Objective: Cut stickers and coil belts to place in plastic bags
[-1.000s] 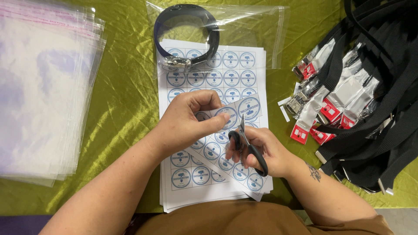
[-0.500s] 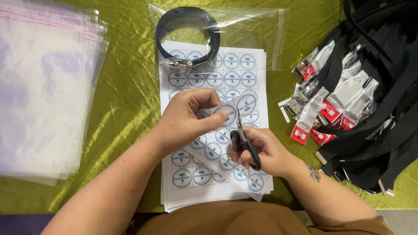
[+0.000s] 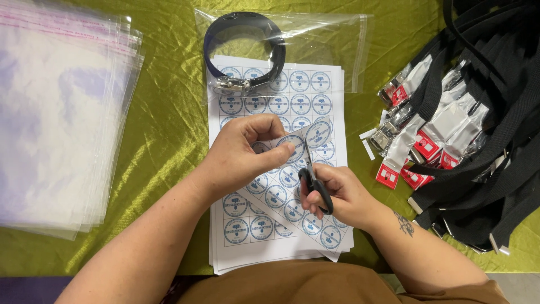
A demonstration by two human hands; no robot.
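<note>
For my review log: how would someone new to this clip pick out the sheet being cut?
Start at the white stack of printed sheets in the middle of the green cloth. The cut sheet lies slanted on top, pinched by the left hand while scissors in the right hand bite into it. Only it sits tilted and lifted; the others lie flat and square.

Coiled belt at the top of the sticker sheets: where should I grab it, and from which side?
Probably best to grip the belt by its black band on the right of the loop, coming from above. The metal buckle sits at the lower left, and the band stands on edge over the sticker sheets, so its open ring leaves finger room.
</note>
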